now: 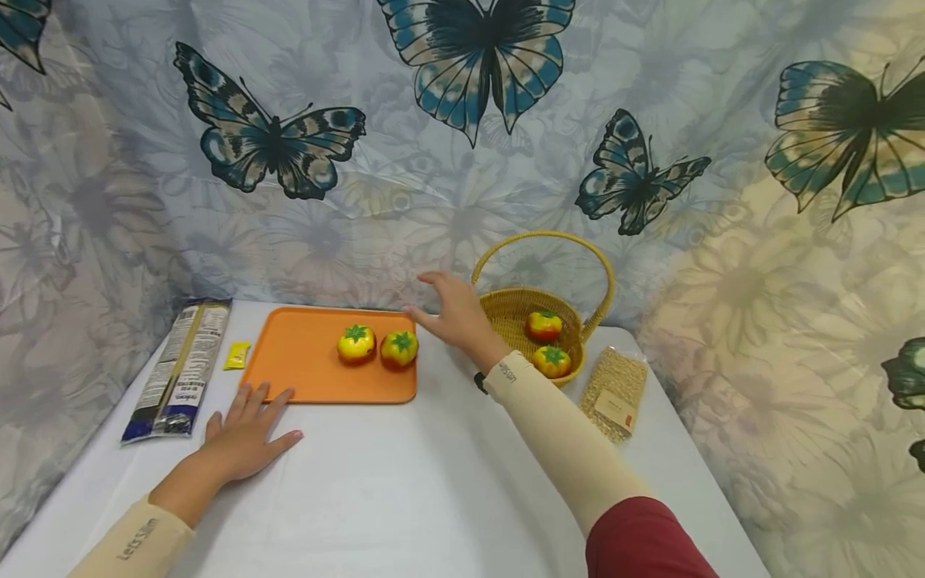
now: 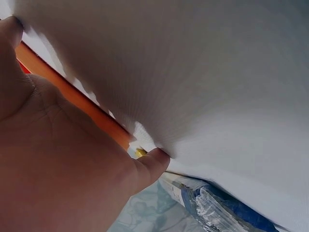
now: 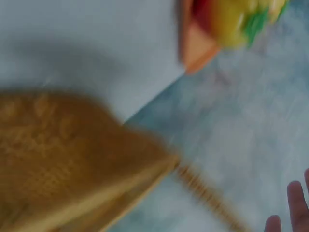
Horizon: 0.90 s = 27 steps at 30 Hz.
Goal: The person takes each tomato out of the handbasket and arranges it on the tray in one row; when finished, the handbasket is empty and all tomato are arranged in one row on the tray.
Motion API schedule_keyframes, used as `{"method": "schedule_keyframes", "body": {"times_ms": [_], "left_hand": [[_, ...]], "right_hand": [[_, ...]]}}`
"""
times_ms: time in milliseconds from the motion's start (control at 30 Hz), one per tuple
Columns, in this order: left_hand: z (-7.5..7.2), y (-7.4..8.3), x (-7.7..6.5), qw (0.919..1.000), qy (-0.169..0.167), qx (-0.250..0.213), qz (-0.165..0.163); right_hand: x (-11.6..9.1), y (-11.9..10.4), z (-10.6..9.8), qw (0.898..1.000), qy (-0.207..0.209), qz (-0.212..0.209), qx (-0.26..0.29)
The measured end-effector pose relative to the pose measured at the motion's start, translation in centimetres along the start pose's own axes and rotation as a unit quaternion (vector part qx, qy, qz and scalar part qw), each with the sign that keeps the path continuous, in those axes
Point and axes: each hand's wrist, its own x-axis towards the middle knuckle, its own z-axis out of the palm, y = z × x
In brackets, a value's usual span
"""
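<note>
My left hand (image 1: 244, 443) lies with fingers spread, its fingertips at the front left edge of an orange tray (image 1: 292, 353). Two yellow-and-red fruits with green leafy tops, one fruit (image 1: 356, 345) left of the other fruit (image 1: 399, 351), sit on the tray's right side. Between tray and wicker basket (image 1: 503, 310), my right hand (image 1: 461, 319) is raised, fingers extended and holding nothing. Inside the basket are two similar fruits, an upper fruit (image 1: 543, 326) and a lower fruit (image 1: 552, 362). The right wrist view is blurred, showing the basket (image 3: 63, 164) close up.
A long printed packet (image 1: 177, 365) lies at the table's left, with a small yellow sachet (image 1: 237, 355) between it and the tray. Right of the basket lies a clear bag of grains (image 1: 614, 393). The basket's tall handle (image 1: 545, 234) arches up before a butterfly-print cloth (image 1: 448, 201).
</note>
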Motion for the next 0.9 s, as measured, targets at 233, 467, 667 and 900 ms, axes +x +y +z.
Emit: {"method": "schedule_keyframes", "body": {"times_ms": [233,467,667,900], "left_hand": [[-0.1,-0.1,-0.2,1.0,0.001,-0.002,0.007],[0.2,-0.3,0.1,0.9999,0.003,-0.004,0.015],[0.4,-0.4,0.0,0.9999,-0.005,-0.003,0.01],[0.3,-0.4,0.2,0.9998,0.001,-0.001,0.019]], "right_hand": [[-3.9,7.1,-4.9,0.995,0.04,0.092,0.022],[-8.8,12.7,-8.5,0.988,-0.025,0.155,0.017],[-12.3,15.8,-8.9,0.982,-0.115,0.145,-0.041],[-13.9,15.9,-8.5,0.97,-0.162,0.156,-0.093]]}}
